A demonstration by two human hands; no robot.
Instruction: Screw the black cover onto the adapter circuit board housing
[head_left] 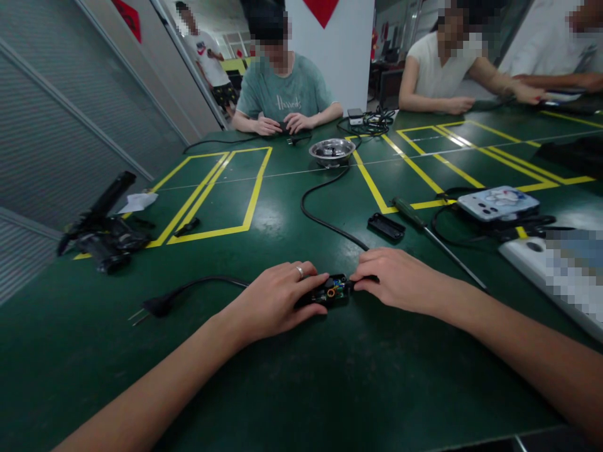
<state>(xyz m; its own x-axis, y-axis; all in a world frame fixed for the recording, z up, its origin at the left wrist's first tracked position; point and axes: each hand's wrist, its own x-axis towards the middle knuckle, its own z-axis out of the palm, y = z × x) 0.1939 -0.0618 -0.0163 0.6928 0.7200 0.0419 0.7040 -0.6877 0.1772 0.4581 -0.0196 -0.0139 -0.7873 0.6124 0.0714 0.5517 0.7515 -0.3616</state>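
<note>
opened adapter [332,290], left hand [277,298], right hand [400,279] holding

A small black adapter [331,290] is held flat, pinched between the left hand [277,301] and the right hand [400,279]. Its top is open, and an orange coil with blue and green parts is exposed. One black cord [202,284] is run out past the left hand to a two-pin plug [155,307]. A second cord [325,221] is led away from beside the right hand.

Green tee [282,94] opp.: pale script word, approx. "Harvard", too blurry to confirm.
</note>
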